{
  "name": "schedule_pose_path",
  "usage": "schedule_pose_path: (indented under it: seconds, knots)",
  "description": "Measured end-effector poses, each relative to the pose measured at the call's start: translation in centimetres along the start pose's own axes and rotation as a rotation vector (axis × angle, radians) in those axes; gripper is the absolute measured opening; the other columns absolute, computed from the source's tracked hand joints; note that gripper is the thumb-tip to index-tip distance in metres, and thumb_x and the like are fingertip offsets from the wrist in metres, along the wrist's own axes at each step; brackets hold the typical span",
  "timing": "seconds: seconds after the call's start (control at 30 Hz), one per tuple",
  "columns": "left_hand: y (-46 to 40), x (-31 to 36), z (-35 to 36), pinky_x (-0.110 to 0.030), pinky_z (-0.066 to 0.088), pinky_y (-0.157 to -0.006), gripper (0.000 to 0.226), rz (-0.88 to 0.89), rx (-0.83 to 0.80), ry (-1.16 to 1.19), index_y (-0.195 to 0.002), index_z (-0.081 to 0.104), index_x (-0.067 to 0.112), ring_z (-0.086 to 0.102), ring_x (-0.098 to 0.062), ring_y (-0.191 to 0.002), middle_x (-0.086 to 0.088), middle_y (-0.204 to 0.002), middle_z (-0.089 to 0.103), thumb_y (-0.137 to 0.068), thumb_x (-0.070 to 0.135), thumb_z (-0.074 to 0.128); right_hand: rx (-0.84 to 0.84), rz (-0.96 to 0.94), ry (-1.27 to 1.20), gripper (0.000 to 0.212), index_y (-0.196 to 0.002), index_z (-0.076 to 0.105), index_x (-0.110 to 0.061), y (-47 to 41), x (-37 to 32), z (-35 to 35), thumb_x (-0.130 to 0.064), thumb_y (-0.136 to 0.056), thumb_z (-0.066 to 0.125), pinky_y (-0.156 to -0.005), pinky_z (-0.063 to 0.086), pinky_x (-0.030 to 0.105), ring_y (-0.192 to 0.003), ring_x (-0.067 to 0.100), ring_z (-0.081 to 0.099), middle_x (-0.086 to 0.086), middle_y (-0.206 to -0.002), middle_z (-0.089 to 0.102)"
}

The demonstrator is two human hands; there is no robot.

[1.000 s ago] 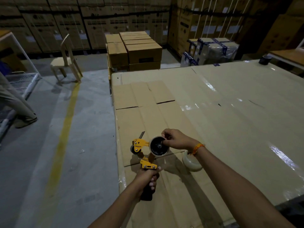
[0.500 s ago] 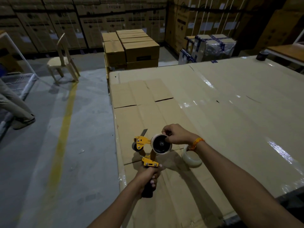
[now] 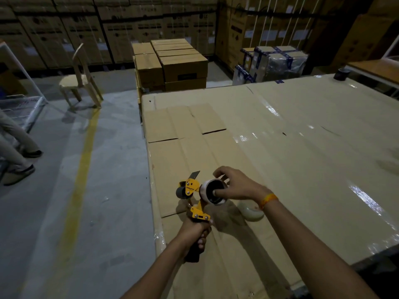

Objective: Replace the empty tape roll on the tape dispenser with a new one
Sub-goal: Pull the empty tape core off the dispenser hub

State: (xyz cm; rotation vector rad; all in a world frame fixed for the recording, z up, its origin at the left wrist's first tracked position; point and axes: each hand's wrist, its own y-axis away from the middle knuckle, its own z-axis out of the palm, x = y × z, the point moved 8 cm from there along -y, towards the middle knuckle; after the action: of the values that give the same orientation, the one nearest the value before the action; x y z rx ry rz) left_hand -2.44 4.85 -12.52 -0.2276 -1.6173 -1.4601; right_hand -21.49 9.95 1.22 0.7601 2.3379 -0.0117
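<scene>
A yellow and black tape dispenser (image 3: 192, 192) is held upright above the cardboard-covered table (image 3: 302, 160). My left hand (image 3: 197, 230) is wrapped around its black handle. A whitish, nearly spent tape roll (image 3: 210, 192) sits on the dispenser's black hub, its open side tilted toward me. My right hand (image 3: 236, 185) grips this roll, thumb on its front rim and fingers over its top. A full clear tape roll (image 3: 251, 210) lies flat on the table just right of the dispenser, partly hidden under my right wrist.
A dark roll-like object (image 3: 341, 74) stands at the table's far right corner. Stacked cartons (image 3: 170, 63) sit beyond the table's far end. A plastic chair (image 3: 81, 80) and another person's legs (image 3: 17, 152) are on the concrete floor to the left.
The dispenser has turned so the roll's face tilts more sideways. My right hand has shifted from the roll's upper edge to a wider grip with the thumb on the front rim.
</scene>
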Motion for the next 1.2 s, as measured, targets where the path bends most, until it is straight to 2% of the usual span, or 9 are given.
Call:
schedule_pose_path:
  seconds: [0.07,0.13,0.37,0.5,0.67,0.77,0.9,1.07,1.2]
  knots:
    - [-0.3,-0.1,0.0,-0.023,0.027,-0.046,0.031,0.006,0.022,0.000,-0.069,0.049,0.015,0.034,-0.016,-0.038,-0.002,-0.052,0.038,-0.095,0.016,0.065,0.003,-0.057,0.101,0.103,-0.153,0.039,-0.023,1.3,-0.9,2.1,-0.054,-0.066,0.083,-0.100,0.057,0.039,-0.127,0.020,0.052,0.000,-0.148,0.046]
    - [-0.6,-0.3,-0.1,-0.021,0.026,-0.045,0.023,0.010,0.046,0.014,-0.076,0.049,0.014,0.032,-0.016,-0.037,-0.002,-0.052,0.037,-0.094,0.014,0.064,0.056,-0.118,0.299,0.114,-0.158,0.030,-0.026,1.6,-2.0,4.0,-0.057,-0.061,0.081,-0.092,0.059,0.044,-0.124,0.026,0.053,0.002,-0.148,0.043]
    - [-0.5,-0.4,-0.9,-0.024,0.032,-0.049,0.033,-0.037,0.106,0.003,-0.058,0.046,0.013,0.040,-0.020,-0.037,-0.005,-0.047,0.042,-0.089,0.008,0.058,0.213,-0.150,0.480,0.083,-0.135,0.052,-0.019,0.7,-3.8,4.3,-0.047,-0.063,0.085,-0.070,0.055,0.041,-0.098,0.035,0.064,0.009,-0.120,0.059]
    - [-0.7,0.1,-0.7,-0.023,0.032,-0.048,0.013,-0.098,0.073,0.036,-0.081,0.057,0.010,0.040,-0.018,-0.038,-0.003,-0.050,0.044,-0.094,0.009,0.056,0.159,-0.246,0.552,0.077,-0.134,0.057,-0.020,0.6,-4.9,3.8,-0.036,-0.064,0.085,-0.070,0.059,0.040,-0.096,0.033,0.068,0.008,-0.122,0.064]
    - [-1.4,-0.4,-0.6,-0.026,0.032,-0.048,0.021,-0.128,-0.003,0.010,-0.071,0.059,0.013,0.040,-0.018,-0.040,-0.002,-0.055,0.043,-0.092,0.011,0.060,0.129,-0.342,0.589,0.075,-0.135,0.060,-0.021,1.1,-5.4,3.1,-0.033,-0.066,0.085,-0.073,0.062,0.042,-0.097,0.030,0.069,0.006,-0.128,0.067]
    - [-1.2,-0.2,-0.6,-0.024,0.033,-0.046,0.016,-0.122,0.011,0.021,-0.075,0.061,0.012,0.040,-0.018,-0.039,-0.002,-0.055,0.044,-0.091,0.011,0.059,0.189,-0.281,0.516,0.073,-0.132,0.062,-0.021,1.2,-4.9,2.7,-0.044,-0.065,0.080,-0.074,0.062,0.041,-0.094,0.029,0.071,0.004,-0.120,0.070]
    - [-1.0,-0.3,-0.7,-0.024,0.032,-0.046,0.031,-0.131,0.015,0.018,-0.060,0.048,0.015,0.041,-0.017,-0.037,-0.002,-0.051,0.043,-0.090,0.009,0.056,0.389,-0.064,0.294,0.059,-0.116,0.067,-0.020,1.6,-4.3,2.3,-0.055,-0.069,0.072,-0.066,0.059,0.038,-0.080,0.027,0.068,0.002,-0.095,0.069]
    - [-0.8,0.1,-0.6,-0.024,0.032,-0.047,0.026,-0.110,0.004,0.009,-0.067,0.056,0.014,0.040,-0.017,-0.040,-0.002,-0.054,0.044,-0.092,0.009,0.061,0.217,-0.239,0.494,0.075,-0.134,0.063,-0.023,2.0,-4.8,2.3,-0.041,-0.064,0.082,-0.077,0.063,0.039,-0.100,0.027,0.071,0.000,-0.126,0.070]
    - [-0.9,0.2,-0.7,-0.021,0.033,-0.045,0.034,-0.128,0.072,0.005,-0.059,0.050,0.016,0.040,-0.017,-0.037,-0.003,-0.051,0.043,-0.092,0.012,0.058,0.437,-0.094,0.331,0.064,-0.121,0.069,-0.015,3.7,-5.9,0.7,-0.054,-0.071,0.075,-0.072,0.061,0.038,-0.090,0.029,0.073,0.006,-0.105,0.074]
